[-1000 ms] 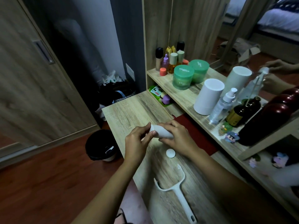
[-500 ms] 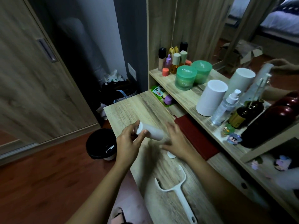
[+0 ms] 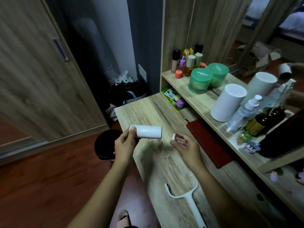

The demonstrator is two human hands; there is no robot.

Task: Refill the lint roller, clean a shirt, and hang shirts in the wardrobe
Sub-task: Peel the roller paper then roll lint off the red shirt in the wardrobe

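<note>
We're holding the white cylindrical paper roll [image 3: 148, 132] up over the light wooden tabletop [image 3: 148, 109]. Our L hand [image 3: 125, 143] is gripping its left end, fingers curled round it, one fingertip lying over the end face. The roll's long axis is running nearly level, left-to-right across the view, w/ the free end pointing right twd our R hand [image 3: 184, 147]. There's a small gap between roll and R hand, no contact.

The R hand is pinching a small white round cap [image 3: 174, 136] btwn thumb & fingertips, the rest of the fingers loosely curled.

Nearer us, the white plastic forked roller handle [image 3: 185, 199] is lying flat on the tabletop. Its fork is opening away from us, and the stem is running back to the bottom-right of the view, well apart from both hands.

A round black bin [image 3: 105, 145] is sitting on the floor just left of the table. A dark red flat book [image 3: 209, 142] is lying beside the R hand.
</note>
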